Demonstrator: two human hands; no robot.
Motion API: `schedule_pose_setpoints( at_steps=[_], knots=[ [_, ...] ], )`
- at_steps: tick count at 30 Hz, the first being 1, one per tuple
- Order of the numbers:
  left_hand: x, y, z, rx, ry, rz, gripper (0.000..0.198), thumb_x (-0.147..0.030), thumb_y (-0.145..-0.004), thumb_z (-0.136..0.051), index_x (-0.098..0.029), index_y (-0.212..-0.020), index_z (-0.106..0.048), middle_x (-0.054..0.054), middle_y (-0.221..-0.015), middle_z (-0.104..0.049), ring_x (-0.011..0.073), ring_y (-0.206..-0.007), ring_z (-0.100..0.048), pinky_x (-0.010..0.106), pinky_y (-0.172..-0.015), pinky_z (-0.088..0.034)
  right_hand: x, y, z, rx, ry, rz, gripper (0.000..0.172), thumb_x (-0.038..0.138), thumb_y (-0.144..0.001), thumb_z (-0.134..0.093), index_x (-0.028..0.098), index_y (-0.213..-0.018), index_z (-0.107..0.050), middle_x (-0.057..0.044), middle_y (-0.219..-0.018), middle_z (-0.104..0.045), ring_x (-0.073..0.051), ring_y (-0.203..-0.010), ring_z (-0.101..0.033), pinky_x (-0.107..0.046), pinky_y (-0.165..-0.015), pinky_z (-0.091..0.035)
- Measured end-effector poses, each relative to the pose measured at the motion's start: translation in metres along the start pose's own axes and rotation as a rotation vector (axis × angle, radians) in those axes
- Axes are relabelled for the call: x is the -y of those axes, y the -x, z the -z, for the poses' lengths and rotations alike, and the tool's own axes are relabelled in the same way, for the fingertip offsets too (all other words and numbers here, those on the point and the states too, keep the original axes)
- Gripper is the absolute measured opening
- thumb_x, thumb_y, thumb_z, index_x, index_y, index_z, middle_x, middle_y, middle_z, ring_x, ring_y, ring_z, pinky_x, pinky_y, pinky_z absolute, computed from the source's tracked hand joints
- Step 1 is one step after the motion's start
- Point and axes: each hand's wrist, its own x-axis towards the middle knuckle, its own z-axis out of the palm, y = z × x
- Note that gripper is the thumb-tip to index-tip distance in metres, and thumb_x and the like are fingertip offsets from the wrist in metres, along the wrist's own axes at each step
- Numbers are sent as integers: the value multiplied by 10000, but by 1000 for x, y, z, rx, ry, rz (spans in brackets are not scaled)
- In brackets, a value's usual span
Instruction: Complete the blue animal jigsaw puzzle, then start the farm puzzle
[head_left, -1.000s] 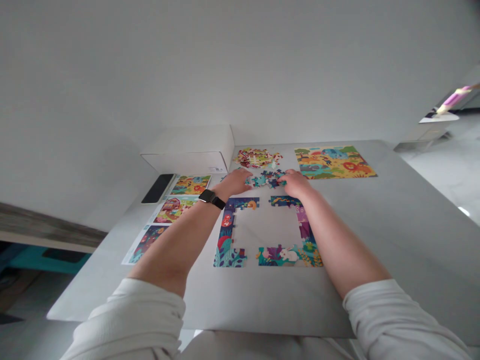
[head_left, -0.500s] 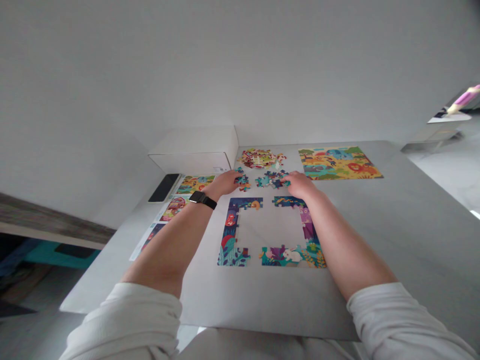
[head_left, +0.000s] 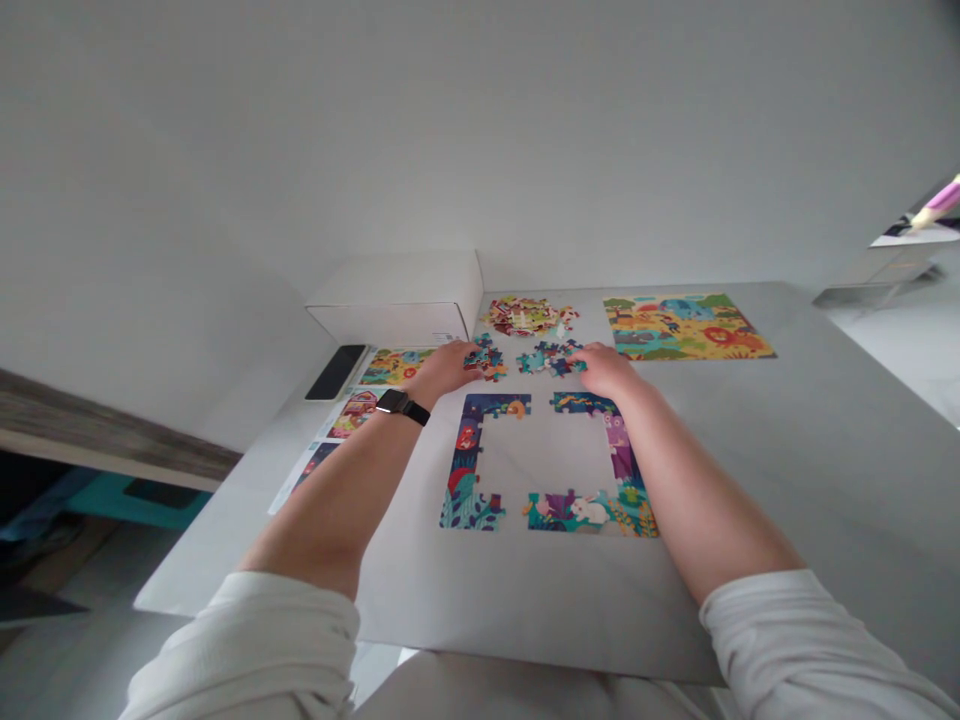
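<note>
1. The left hand (head_left: 445, 368), wearing a black-strapped smartwatch (head_left: 401, 405) on the wrist, was held low and loosely curled, its fingertips (head_left: 469, 354) on a small cluster of blue, teal and orange jigsaw pieces (head_left: 487, 358). Whether a piece was pinched could not be determined at this resolution.
2. The right hand (head_left: 606, 370) was laid palm-down and partly open, apparently gripping nothing, its fingertips (head_left: 583, 362) just beside a second cluster of teal and navy jigsaw pieces (head_left: 551, 358).
3. Both clusters were located between the hands, on a pale grey tabletop (head_left: 780, 470), just above a partly assembled rectangular jigsaw border (head_left: 465, 470) with gaps at its top and bottom.
4. A heap of loose red-and-cream jigsaw pieces (head_left: 529, 316) was seen beyond the clusters, beside a white cardboard box (head_left: 397, 300).
5. A completed yellow-and-green animal jigsaw (head_left: 686, 327) was lying to the right of the heap.
6. Three printed picture sheets (head_left: 352, 413) and a black smartphone (head_left: 335, 372) were placed along the left table edge.
</note>
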Motion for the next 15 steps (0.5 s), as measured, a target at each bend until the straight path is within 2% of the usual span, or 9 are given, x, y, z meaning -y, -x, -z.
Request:
schedule_pose_setpoints(
  at_steps=[6, 10, 15],
  knots=[
    [-14, -4, -8, -26, 29, -4, 627, -488, -924, -788, -193, -1466, -680, 156, -1462, -720, 339, -1367, -675, 404, -1188, -513, 1, 0, 0, 8, 8, -4, 554, 110, -944, -562, 300, -1429, -753, -125, -1477, -672, -304, -1362, -639, -407, -1157, -498],
    [-23, -3, -10, -50, 132, -49, 663, -427, -894, -808, -221, -1506, -655, 124, -1543, -675, 314, -1418, -649, 378, -1225, -484, -2, -2, -2, 6, 14, 14, 540, 113, -952, -570, 293, -1426, -753, -127, -1470, -674, -303, -1368, -637, -405, -1163, -495],
    [-9, -1, -7, -119, 219, -4, 736, -352, -863, -816, -192, -1551, -608, 152, -1582, -643, 340, -1472, -607, 445, -1267, -451, -5, -4, -5, 6, 8, 32, 523, 127, -957, -578, 292, -1422, -753, -124, -1476, -676, -302, -1374, -633, -404, -1167, -495]
  ],
)
